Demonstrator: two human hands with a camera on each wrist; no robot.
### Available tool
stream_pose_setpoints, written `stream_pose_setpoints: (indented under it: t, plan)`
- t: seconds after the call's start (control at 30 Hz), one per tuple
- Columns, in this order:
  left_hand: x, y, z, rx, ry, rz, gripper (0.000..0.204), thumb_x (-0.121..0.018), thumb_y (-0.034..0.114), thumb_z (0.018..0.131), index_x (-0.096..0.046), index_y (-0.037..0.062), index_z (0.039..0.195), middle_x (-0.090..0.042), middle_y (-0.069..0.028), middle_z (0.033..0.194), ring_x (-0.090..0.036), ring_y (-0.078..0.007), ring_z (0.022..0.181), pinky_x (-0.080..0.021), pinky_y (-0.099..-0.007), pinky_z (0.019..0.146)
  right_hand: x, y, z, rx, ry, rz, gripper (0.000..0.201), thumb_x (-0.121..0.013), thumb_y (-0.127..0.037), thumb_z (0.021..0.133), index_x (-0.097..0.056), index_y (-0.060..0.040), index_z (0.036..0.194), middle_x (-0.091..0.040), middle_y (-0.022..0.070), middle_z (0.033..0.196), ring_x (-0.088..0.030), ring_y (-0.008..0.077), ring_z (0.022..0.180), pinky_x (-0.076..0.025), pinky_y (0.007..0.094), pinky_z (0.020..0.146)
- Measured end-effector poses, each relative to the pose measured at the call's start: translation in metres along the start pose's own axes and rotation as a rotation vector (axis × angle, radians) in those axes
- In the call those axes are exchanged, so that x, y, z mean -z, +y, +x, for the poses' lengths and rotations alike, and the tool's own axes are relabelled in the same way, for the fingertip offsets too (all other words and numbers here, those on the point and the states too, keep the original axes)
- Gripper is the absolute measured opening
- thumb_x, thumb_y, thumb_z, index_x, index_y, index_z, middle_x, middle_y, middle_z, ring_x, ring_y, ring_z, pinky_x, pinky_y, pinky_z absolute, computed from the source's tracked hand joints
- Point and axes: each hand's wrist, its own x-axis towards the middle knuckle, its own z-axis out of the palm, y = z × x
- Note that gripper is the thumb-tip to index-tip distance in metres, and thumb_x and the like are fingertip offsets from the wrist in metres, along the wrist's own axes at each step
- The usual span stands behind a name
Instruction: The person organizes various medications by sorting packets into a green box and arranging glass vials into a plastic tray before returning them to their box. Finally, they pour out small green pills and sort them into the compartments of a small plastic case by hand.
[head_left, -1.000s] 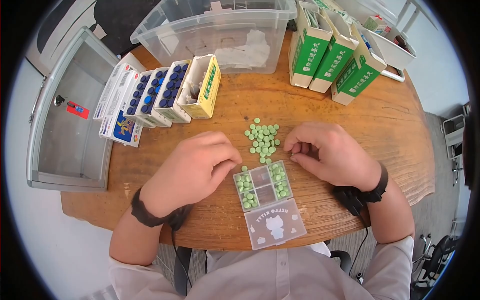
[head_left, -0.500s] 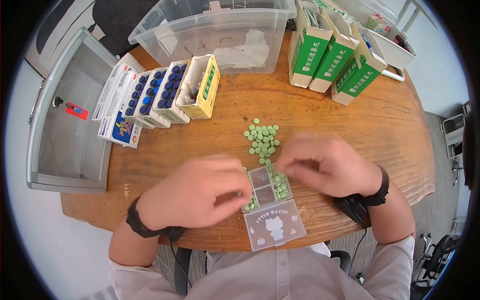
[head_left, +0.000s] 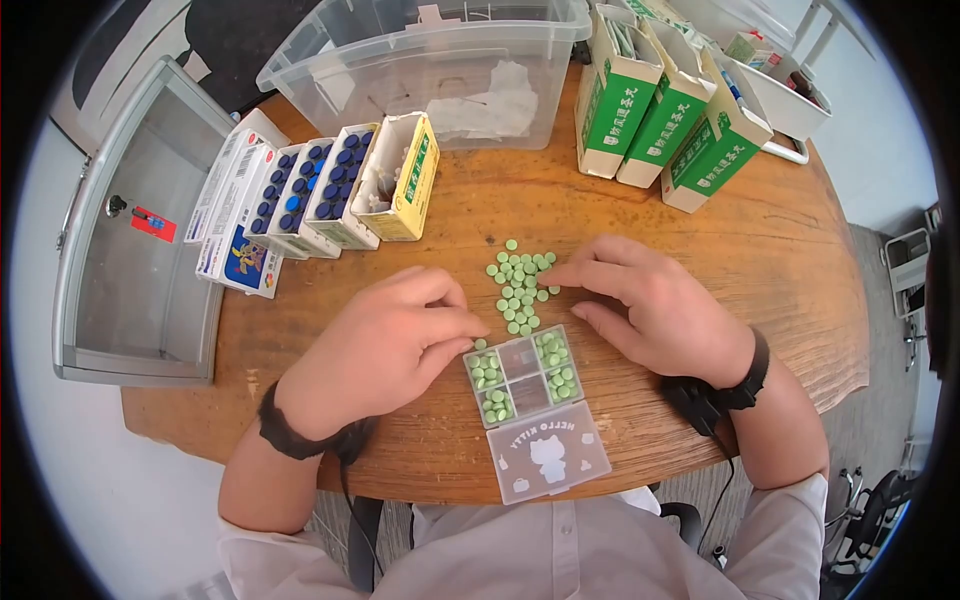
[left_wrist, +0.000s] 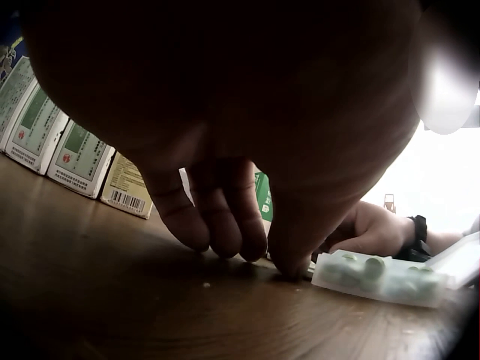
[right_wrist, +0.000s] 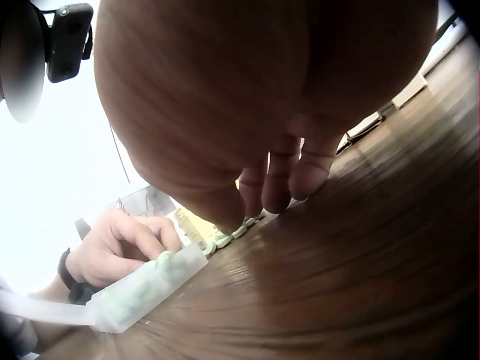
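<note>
Green tablets (head_left: 515,285) lie in a loose pile on the wooden table. Below the pile is a clear pill box (head_left: 525,378), its lid (head_left: 548,452) folded back toward the person. Tablets fill two left and two right compartments; the middle two hold none. At the box's upper left corner, my left hand (head_left: 385,345) pinches a single tablet (head_left: 480,344) between thumb and index finger. My right hand (head_left: 650,305) reaches to the pile's right edge, index fingertip at the tablets and thumb apart from it. In the right wrist view, its fingertips (right_wrist: 276,199) come down beside the tablets.
Opened cartons of blue-capped vials (head_left: 345,175) and a yellow carton (head_left: 405,180) stand at the back left, beside a grey-framed glass case (head_left: 150,240). A clear plastic tub (head_left: 470,100) is at the back. Green-and-white cartons (head_left: 640,125) stand at the back right.
Half a second ago both hands were over the pill box. Since then the left has drawn back to its upper left corner, and the right has moved up to the pile.
</note>
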Motion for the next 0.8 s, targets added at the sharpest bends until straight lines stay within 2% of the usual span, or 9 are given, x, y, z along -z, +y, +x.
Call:
stream_pose_setpoints:
  t: [0.13,0.23,0.37,0.47,0.53,0.57,0.67,0.73,0.8]
  plan:
    - [0.001,0.000,0.001,-0.067,-0.014,0.013,0.016,-0.084,0.004,0.091,-0.085,0.0078,0.106,-0.070,-0.0076,0.101,-0.069,-0.0274,0.090,-0.056,-0.0385,0.078,0.000,0.001,0.000,0.018,0.035,-0.024,0.023,-0.078,-0.001,0.091,-0.077,-0.0046,0.114,-0.073,0.0128,0.114,-0.072,0.0364,0.107,-0.060,0.0453,0.093]
    - [0.001,0.002,0.001,-0.027,0.008,0.037,0.011,-0.084,0.004,0.090,-0.083,0.0062,0.100,-0.069,-0.0074,0.099,-0.069,-0.0280,0.090,-0.056,-0.0385,0.078,0.002,0.002,0.000,-0.060,0.004,0.015,0.020,-0.079,-0.002,0.091,-0.078,-0.0041,0.111,-0.074,0.0139,0.109,-0.073,0.0355,0.102,-0.060,0.0456,0.088]
    - [0.001,0.002,0.002,-0.028,0.021,0.086,0.008,-0.085,0.005,0.088,-0.080,0.0057,0.094,-0.069,-0.0076,0.097,-0.068,-0.0281,0.090,-0.056,-0.0384,0.078,0.004,0.004,-0.001,-0.053,-0.002,-0.002,0.018,-0.079,-0.002,0.091,-0.079,-0.0042,0.109,-0.074,0.0142,0.103,-0.073,0.0351,0.097,-0.060,0.0455,0.084]
    - [0.004,0.006,0.001,-0.016,0.059,0.058,0.009,-0.086,0.005,0.086,-0.077,0.0060,0.090,-0.070,-0.0071,0.096,-0.069,-0.0278,0.089,-0.056,-0.0387,0.077,0.005,-0.002,0.000,-0.194,-0.038,0.047,0.016,-0.079,-0.002,0.091,-0.078,-0.0046,0.106,-0.073,0.0137,0.101,-0.073,0.0344,0.093,-0.059,0.0448,0.081]
    - [0.007,0.010,0.001,-0.032,0.060,-0.004,0.010,-0.086,0.005,0.085,-0.078,0.0071,0.090,-0.071,-0.0063,0.095,-0.069,-0.0277,0.088,-0.056,-0.0388,0.075,0.002,0.000,-0.001,-0.089,0.036,0.007,0.017,-0.079,0.002,0.092,-0.078,-0.0029,0.107,-0.071,0.0101,0.097,-0.072,0.0244,0.082,-0.059,0.0353,0.072]
    - [0.006,0.010,0.000,-0.032,0.061,-0.004,0.010,-0.086,0.005,0.085,-0.078,0.0071,0.090,-0.071,-0.0063,0.095,-0.069,-0.0277,0.088,-0.056,-0.0388,0.075,0.002,0.001,-0.001,-0.088,0.036,0.006,0.017,-0.079,0.002,0.092,-0.078,-0.0029,0.107,-0.071,0.0101,0.097,-0.072,0.0244,0.082,-0.059,0.0353,0.072]
    - [0.005,0.012,-0.001,-0.105,0.013,-0.101,0.012,-0.089,0.006,0.083,-0.079,0.0082,0.089,-0.071,-0.0051,0.095,-0.069,-0.0271,0.086,-0.056,-0.0382,0.074,0.004,0.003,-0.002,-0.053,0.020,-0.018,0.014,-0.080,0.001,0.092,-0.078,-0.0027,0.105,-0.070,0.0098,0.094,-0.071,0.0237,0.080,-0.059,0.0355,0.071]
    - [0.007,0.014,-0.003,-0.170,-0.111,-0.193,0.013,-0.090,0.007,0.082,-0.079,0.0099,0.089,-0.071,-0.0037,0.094,-0.068,-0.0258,0.084,-0.055,-0.0373,0.074,0.008,0.000,-0.002,-0.149,-0.014,0.013,0.012,-0.082,0.000,0.091,-0.078,-0.0033,0.101,-0.069,0.0087,0.092,-0.071,0.0221,0.078,-0.059,0.0347,0.071]
    - [0.006,0.014,-0.005,-0.197,-0.152,-0.210,0.014,-0.091,0.008,0.082,-0.080,0.0105,0.089,-0.070,-0.0030,0.094,-0.068,-0.0252,0.084,-0.055,-0.0372,0.073,0.010,-0.001,-0.002,-0.152,-0.033,0.059,0.011,-0.082,-0.002,0.090,-0.077,-0.0038,0.100,-0.070,0.0098,0.091,-0.072,0.0244,0.079,-0.059,0.0371,0.071]
